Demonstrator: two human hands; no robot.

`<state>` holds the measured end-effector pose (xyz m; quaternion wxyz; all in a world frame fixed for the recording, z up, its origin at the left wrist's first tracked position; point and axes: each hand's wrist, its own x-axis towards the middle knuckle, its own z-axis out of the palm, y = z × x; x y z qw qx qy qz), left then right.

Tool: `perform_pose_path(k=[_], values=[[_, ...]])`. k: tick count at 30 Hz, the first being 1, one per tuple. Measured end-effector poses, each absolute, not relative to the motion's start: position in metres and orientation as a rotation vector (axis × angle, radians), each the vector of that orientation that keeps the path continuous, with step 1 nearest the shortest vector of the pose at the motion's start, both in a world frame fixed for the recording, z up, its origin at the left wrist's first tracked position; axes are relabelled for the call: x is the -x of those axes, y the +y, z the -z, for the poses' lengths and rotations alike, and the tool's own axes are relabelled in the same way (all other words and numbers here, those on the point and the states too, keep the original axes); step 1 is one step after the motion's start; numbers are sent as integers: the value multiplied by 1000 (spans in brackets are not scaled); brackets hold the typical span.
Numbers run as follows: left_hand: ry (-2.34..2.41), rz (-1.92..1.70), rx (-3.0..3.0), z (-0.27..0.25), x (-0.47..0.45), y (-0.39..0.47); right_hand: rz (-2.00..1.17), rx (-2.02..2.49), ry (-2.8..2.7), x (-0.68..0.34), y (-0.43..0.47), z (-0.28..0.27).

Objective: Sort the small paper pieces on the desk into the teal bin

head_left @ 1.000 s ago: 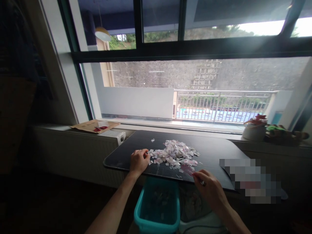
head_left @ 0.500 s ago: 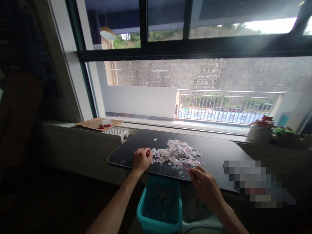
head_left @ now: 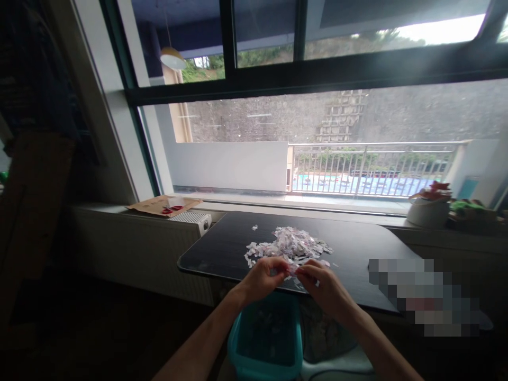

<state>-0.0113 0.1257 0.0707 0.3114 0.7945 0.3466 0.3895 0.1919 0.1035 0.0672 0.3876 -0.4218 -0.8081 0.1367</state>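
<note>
Close together at the near edge of the dark table [head_left: 222, 243], my left hand [head_left: 266, 276] and my right hand [head_left: 319, 281] pinch a small pinkish paper scrap [head_left: 292, 269] between their fingertips. Just beyond them lies a heap of paper scraps [head_left: 296, 241], white and pale pink, partly hidden by my fingers. A few loose bits [head_left: 254, 227] are apart from the heap at its far left. Below my hands stands a turquoise bin [head_left: 265, 365] with scraps dimly visible inside.
On the sill to the left, red-handled scissors [head_left: 172, 210] rest on a brown paper envelope [head_left: 145, 205] above a white radiator [head_left: 151, 246]. A pale plant pot [head_left: 428, 211] stands at the right of the window. A blurred-out object [head_left: 424, 296] covers the table's right end.
My left hand has moved right from the heap's left side to meet my right hand, which shifted slightly left. Both now hold the paper scrap. The view has tilted a little.
</note>
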Motion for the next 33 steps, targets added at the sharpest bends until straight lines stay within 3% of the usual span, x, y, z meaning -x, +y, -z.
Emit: perform_pose_path(k=[7, 12, 25, 33], values=[[1148, -1050, -2100, -75, 44, 128, -356, 1424, -1680, -249, 125, -49], [1114, -1017, -2166, -74, 40, 135, -547, 1495, -1423, -263, 126, -45], [1105, -747, -2301, -73, 65, 144, -485, 1555, -1480, -258, 124, -47], [1069, -797, -2253, -77, 58, 147, -407, 1578, -1525, -260, 124, -44]])
